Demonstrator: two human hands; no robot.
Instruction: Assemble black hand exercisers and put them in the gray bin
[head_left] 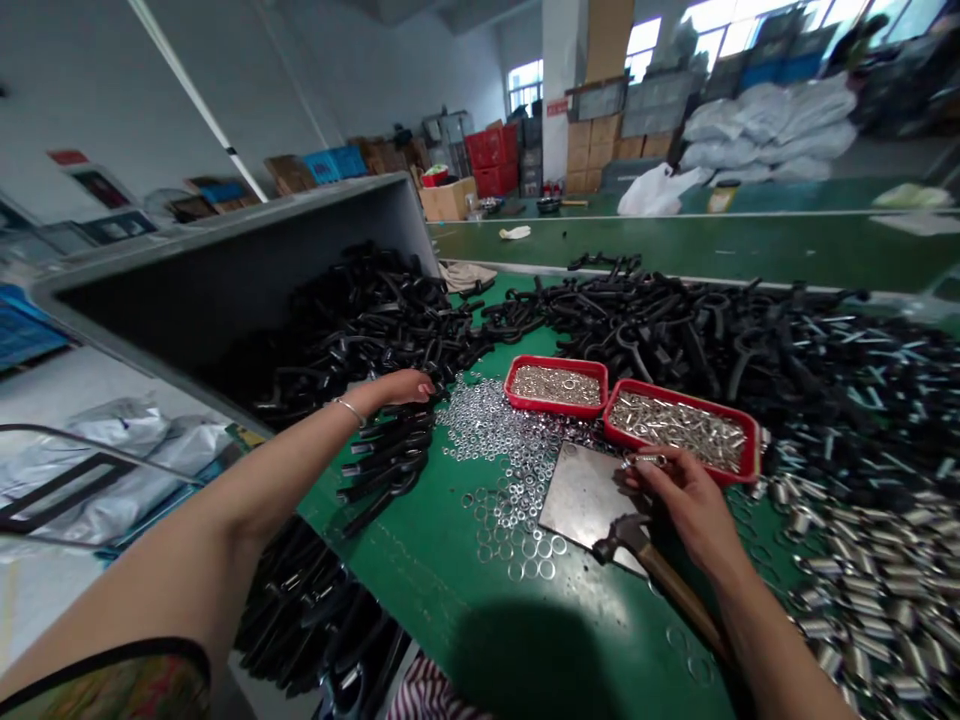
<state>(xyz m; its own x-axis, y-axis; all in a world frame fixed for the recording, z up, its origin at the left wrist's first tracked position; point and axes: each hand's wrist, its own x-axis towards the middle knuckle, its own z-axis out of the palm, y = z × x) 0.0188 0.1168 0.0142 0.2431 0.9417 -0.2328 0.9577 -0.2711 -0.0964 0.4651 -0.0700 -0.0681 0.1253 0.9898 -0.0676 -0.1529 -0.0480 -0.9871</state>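
Right grip (694, 500) closed on a small metal piece (649, 459) over the steel plate (589, 490); left grip (409, 386) at the black parts, can't tell if closed. Looks partway: short row (386, 450) laid out by the counter's (427, 575) left edge, plenty loose along the far edge. Grey bin (247, 225), left edge, holds more black parts. Left red tray (553, 406): small shiny bits; right red tray (739, 476): slim metal pieces.
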